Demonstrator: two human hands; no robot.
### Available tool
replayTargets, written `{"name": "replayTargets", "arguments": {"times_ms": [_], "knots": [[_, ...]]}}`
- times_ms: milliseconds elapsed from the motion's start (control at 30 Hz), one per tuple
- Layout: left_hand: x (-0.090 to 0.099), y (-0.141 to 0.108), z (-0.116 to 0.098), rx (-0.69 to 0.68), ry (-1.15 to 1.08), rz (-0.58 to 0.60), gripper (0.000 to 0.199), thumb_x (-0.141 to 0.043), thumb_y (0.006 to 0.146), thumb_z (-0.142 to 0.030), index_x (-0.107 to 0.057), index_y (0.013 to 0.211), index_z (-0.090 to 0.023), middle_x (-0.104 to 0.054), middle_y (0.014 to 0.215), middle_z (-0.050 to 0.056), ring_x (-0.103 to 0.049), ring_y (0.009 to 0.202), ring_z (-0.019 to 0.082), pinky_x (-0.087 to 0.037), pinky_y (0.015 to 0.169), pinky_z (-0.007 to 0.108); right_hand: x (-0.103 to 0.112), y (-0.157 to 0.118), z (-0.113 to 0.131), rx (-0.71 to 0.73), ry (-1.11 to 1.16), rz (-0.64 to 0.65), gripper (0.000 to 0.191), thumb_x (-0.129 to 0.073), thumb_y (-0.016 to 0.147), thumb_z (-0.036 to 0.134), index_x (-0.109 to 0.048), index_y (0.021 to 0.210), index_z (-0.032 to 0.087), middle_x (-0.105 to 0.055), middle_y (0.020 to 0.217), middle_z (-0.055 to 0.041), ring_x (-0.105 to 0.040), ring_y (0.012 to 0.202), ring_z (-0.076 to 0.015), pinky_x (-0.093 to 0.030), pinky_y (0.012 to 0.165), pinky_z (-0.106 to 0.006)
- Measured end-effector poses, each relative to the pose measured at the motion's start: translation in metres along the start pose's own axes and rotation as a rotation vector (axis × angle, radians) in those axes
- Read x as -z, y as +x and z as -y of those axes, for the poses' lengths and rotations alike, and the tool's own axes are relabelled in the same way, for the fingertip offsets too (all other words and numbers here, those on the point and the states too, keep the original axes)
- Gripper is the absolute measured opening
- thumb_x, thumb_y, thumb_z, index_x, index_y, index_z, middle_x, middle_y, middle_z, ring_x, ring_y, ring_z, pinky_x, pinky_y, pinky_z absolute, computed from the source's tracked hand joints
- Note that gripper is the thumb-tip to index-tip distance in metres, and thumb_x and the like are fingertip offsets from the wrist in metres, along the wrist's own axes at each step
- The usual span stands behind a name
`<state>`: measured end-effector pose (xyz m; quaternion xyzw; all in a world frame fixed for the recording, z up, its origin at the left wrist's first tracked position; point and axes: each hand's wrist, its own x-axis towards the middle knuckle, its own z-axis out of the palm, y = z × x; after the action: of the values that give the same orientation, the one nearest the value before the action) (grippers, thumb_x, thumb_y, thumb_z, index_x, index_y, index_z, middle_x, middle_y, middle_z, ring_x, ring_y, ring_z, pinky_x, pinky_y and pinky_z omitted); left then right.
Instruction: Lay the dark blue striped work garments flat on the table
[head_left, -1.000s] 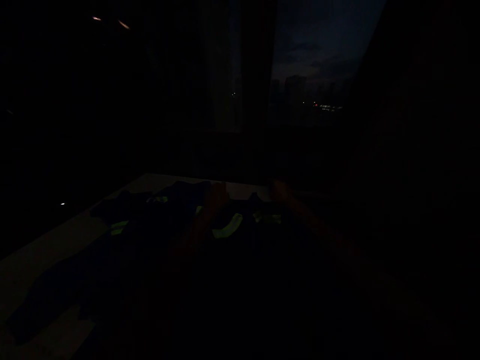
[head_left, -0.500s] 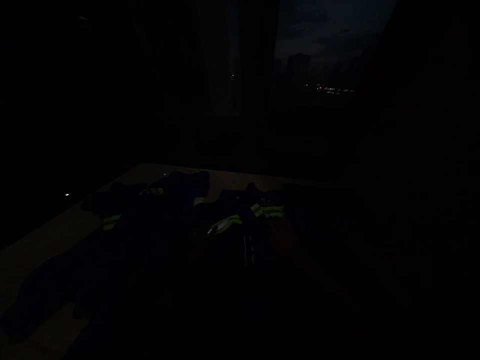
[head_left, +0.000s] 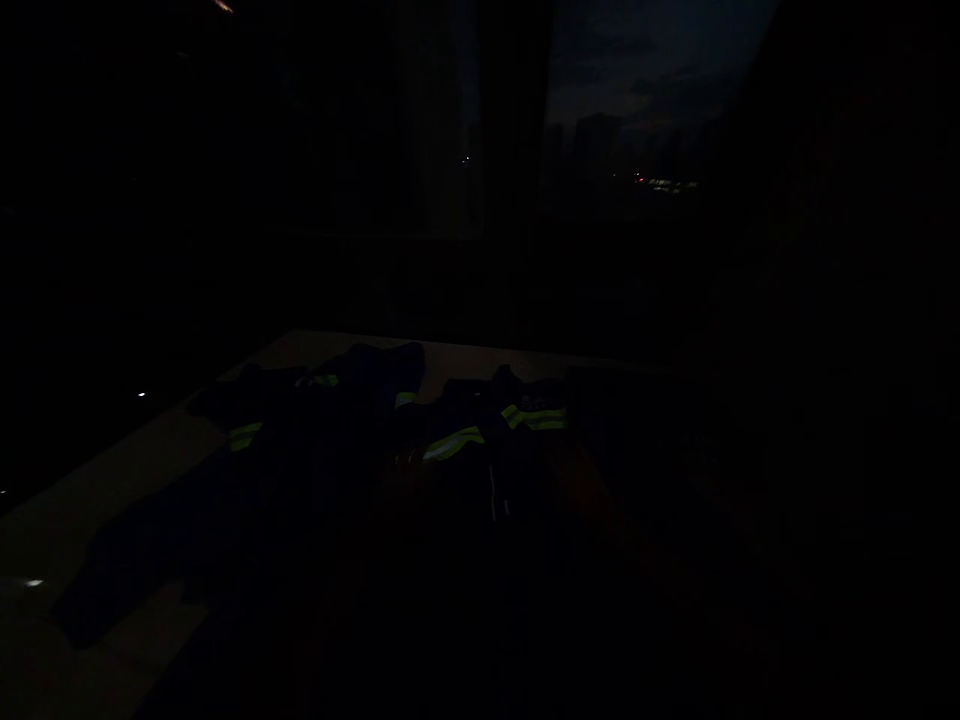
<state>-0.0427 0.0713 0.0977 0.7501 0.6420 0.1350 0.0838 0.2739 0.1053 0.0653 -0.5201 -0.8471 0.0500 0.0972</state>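
The picture is very dark. A dark garment with yellow-green reflective bands lies on the table. My right hand shows as a faint reddish shape just below the right band; its fingers cannot be made out. A dim trace of my left hand is beside the lower end of the left band, and darkness hides its fingers and anything in them. More dark blue clothing with similar bands spreads over the left part of the table.
Behind the table is a window with a dusky sky and small distant lights. A small bright spot shows at the lower left. Deep shadow covers the right side.
The clothing on the left appears slightly further right. My left hand has moved left and down off the left band, and my right hand looks slightly lower.
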Motion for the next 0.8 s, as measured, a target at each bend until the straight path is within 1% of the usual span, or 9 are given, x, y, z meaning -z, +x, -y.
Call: {"name": "replayTargets", "arguments": {"times_ms": [100, 167, 233, 367, 467, 567, 633, 700, 800], "knots": [[0.003, -0.023, 0.002, 0.007, 0.011, 0.046, 0.032, -0.053, 0.087, -0.023, -0.072, 0.113, -0.025, -0.063, 0.136, 0.011, -0.051, 0.133, 0.031, -0.037, 0.112, 0.049, 0.001, -0.036, -0.005, -0.064, 0.100, -0.030, 0.048, -0.038, 0.096, 0.028, -0.054, 0.140, 0.015, -0.055, 0.146, -0.0135, -0.049, 0.134, -0.0305, -0.039, 0.114, -0.053], [0.005, -0.051, 0.000, 0.023, 0.016, 0.073, 0.035, -0.052, 0.087, -0.025, -0.071, 0.116, -0.030, -0.070, 0.126, 0.008, -0.061, 0.122, 0.029, -0.048, 0.101, 0.044, 0.000, -0.071, -0.011, -0.145, 0.193, -0.076, 0.048, -0.038, 0.097, 0.032, -0.056, 0.138, 0.018, -0.058, 0.142, -0.0123, -0.053, 0.131, -0.0282, -0.045, 0.110, -0.049], [0.005, -0.086, -0.004, 0.051, 0.030, 0.079, 0.040, -0.049, 0.087, -0.029, -0.069, 0.122, -0.031, -0.072, 0.123, 0.007, -0.065, 0.116, 0.029, -0.052, 0.095, 0.044, 0.002, -0.111, -0.018, -0.217, 0.268, -0.116, 0.045, -0.042, 0.096, 0.036, -0.058, 0.136, 0.024, -0.061, 0.138, -0.0104, -0.055, 0.129, -0.0257, -0.048, 0.108, -0.046], [-0.006, -0.161, -0.010, 0.099, 0.085, 0.044, 0.047, -0.045, 0.088, -0.033, -0.065, 0.131, -0.026, -0.063, 0.138, 0.010, -0.058, 0.127, 0.034, -0.048, 0.104, 0.053, 0.013, -0.186, -0.022, -0.301, 0.283, -0.146, 0.040, -0.053, 0.095, 0.043, -0.059, 0.130, 0.026, -0.060, 0.135, -0.0098, -0.058, 0.122, -0.0232, -0.048, 0.106, -0.047], [-0.027, -0.206, -0.011, 0.126, 0.131, 0.000, 0.049, -0.044, 0.088, -0.033, -0.062, 0.134, -0.034, -0.062, 0.141, 0.004, -0.057, 0.129, 0.032, -0.047, 0.107, 0.054, 0.021, -0.226, -0.015, -0.346, 0.279, -0.161, 0.038, -0.055, 0.093, 0.046, -0.060, 0.125, 0.025, -0.059, 0.135, -0.0082, -0.058, 0.120, -0.0216, -0.050, 0.103, -0.046], [-0.047, -0.233, -0.017, 0.145, 0.121, 0.019, 0.055, -0.050, 0.084, -0.035, -0.053, 0.136, -0.051, -0.064, 0.138, -0.004, -0.058, 0.129, 0.030, -0.050, 0.104, 0.054, 0.023, -0.248, -0.005, -0.369, 0.276, -0.180, 0.037, -0.056, 0.093, 0.046, -0.061, 0.124, 0.026, -0.059, 0.134, -0.0078, -0.058, 0.119, -0.0219, -0.052, 0.101, -0.045], [-0.051, -0.243, -0.025, 0.143, 0.108, 0.034, 0.059, -0.056, 0.082, -0.039, -0.048, 0.137, -0.058, -0.062, 0.140, -0.007, -0.055, 0.132, 0.032, -0.050, 0.103, 0.056, 0.022, -0.256, 0.001, -0.377, 0.275, -0.195, 0.037, -0.056, 0.093, 0.046, -0.060, 0.125, 0.027, -0.059, 0.134, -0.0077, -0.057, 0.120, -0.0222, -0.052, 0.101, -0.045], [-0.047, -0.248, -0.033, 0.133, 0.103, 0.034, 0.062, -0.059, 0.082, -0.044, -0.044, 0.142, -0.055, -0.058, 0.145, -0.004, -0.051, 0.135, 0.033, -0.045, 0.108, 0.059, 0.021, -0.260, 0.004, -0.383, 0.274, -0.211, 0.038, -0.055, 0.093, 0.046, -0.060, 0.126, 0.026, -0.058, 0.135, -0.0079, -0.057, 0.121, -0.0222, -0.051, 0.102, -0.045], [-0.030, -0.255, -0.042, 0.128, 0.100, 0.021, 0.065, -0.057, 0.087, -0.052, -0.037, 0.148, -0.046, -0.053, 0.149, 0.004, -0.046, 0.139, 0.030, -0.037, 0.114, 0.058, 0.022, -0.270, 0.006, -0.396, 0.271, -0.240, 0.040, -0.055, 0.093, 0.047, -0.059, 0.127, 0.027, -0.057, 0.136, -0.0078, -0.056, 0.122, -0.0227, -0.051, 0.103, -0.046]]}}
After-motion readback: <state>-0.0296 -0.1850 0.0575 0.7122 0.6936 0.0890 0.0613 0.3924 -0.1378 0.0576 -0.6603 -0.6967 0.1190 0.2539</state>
